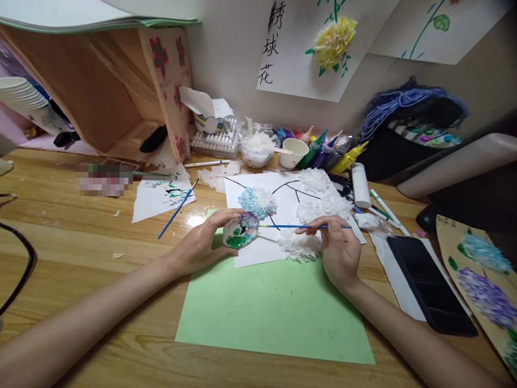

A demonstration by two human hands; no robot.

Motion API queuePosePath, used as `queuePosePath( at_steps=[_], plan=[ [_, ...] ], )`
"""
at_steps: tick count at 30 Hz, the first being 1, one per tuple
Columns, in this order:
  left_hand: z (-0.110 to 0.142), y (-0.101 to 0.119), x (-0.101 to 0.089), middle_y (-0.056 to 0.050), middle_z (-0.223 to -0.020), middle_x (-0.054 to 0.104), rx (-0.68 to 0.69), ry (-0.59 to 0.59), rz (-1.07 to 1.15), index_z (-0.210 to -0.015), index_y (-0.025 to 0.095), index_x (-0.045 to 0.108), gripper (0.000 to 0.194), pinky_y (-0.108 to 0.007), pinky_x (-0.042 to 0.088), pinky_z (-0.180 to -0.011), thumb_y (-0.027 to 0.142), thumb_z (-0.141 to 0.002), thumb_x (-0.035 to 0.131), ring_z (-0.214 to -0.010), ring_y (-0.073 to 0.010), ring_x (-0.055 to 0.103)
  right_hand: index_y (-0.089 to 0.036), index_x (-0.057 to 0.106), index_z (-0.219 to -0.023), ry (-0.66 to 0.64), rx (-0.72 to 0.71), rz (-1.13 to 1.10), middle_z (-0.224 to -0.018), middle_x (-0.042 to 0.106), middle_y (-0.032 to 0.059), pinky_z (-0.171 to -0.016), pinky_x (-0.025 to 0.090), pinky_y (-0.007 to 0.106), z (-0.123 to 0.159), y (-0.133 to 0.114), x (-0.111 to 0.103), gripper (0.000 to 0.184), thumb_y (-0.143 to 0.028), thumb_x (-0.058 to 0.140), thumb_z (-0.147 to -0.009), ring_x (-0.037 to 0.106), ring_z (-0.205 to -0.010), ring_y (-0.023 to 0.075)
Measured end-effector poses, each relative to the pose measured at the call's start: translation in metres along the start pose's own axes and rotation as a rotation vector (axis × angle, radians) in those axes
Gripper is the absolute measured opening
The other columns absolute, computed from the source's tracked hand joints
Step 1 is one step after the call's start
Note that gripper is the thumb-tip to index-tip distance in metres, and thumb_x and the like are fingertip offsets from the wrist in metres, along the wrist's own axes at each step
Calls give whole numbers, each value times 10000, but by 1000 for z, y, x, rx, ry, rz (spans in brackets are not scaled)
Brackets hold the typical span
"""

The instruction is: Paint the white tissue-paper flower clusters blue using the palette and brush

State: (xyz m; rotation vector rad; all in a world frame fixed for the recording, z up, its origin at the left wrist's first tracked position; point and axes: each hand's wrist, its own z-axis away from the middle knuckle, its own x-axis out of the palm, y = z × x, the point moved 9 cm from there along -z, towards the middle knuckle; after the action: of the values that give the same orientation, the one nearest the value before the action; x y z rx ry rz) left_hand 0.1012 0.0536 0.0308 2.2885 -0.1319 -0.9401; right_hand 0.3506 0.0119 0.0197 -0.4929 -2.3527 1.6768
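Observation:
My left hand (205, 240) grips a small round paint palette (241, 230) by its edge, tilted toward me, with green, black, purple and blue paint in it. In my right hand (339, 248) is a thin blue paintbrush (301, 227), pinched between the fingers, its tip at the palette's right edge. Beneath lies a white paper (254, 256) with black branch lines and several ruffled paper flower clusters. One flower cluster (258, 200) is partly light blue; a white flower cluster (299, 246) sits just left of my right hand. A green sheet (278, 312) lies under the white paper.
A second blue brush (177, 210) rests by a paint-smeared scrap (161, 196) at left. Paint bottles (319, 153), a paper cup (293, 153) and a bowl of paper scraps (257, 151) line the back. At right lie a phone (428, 283) and a finished flower picture (484, 285).

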Motion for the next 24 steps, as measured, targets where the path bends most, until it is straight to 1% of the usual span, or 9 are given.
queuePosePath(
  at_steps=[6,14,18,24],
  plan=[
    [1,-2,0,-150,-1409,561,5,6,12,-1409,257,328,765,-390,522,-1056,177,-788,767,-1315,-238,549,-194,646,-815,13,1,-7,-686,682,-1,-607,480,280,-1,-1,1,322,-429,489,-969,685,-635,144],
    [1,-3,-1,-150,-1402,564,-5,29,44,-1415,265,337,793,-385,561,-1011,187,-767,786,-1311,-251,553,-188,651,-816,6,22,-16,-713,648,-1,-604,505,271,-1,0,2,331,-443,497,-962,705,-643,145],
    [3,-7,-3,-161,-1413,549,-44,53,65,-1410,270,339,819,-400,579,-989,206,-742,808,-1321,-263,543,-190,656,-819,-5,-7,-16,-722,648,5,-614,530,282,0,-2,3,321,-426,495,-964,715,-660,156],
    [4,-9,-3,-170,-1395,559,-73,67,79,-1398,259,359,847,-418,608,-944,249,-701,841,-1290,-291,572,-192,669,-819,-7,-35,-19,-735,661,13,-617,546,291,1,-6,4,316,-412,496,-965,727,-681,167]
  ],
)
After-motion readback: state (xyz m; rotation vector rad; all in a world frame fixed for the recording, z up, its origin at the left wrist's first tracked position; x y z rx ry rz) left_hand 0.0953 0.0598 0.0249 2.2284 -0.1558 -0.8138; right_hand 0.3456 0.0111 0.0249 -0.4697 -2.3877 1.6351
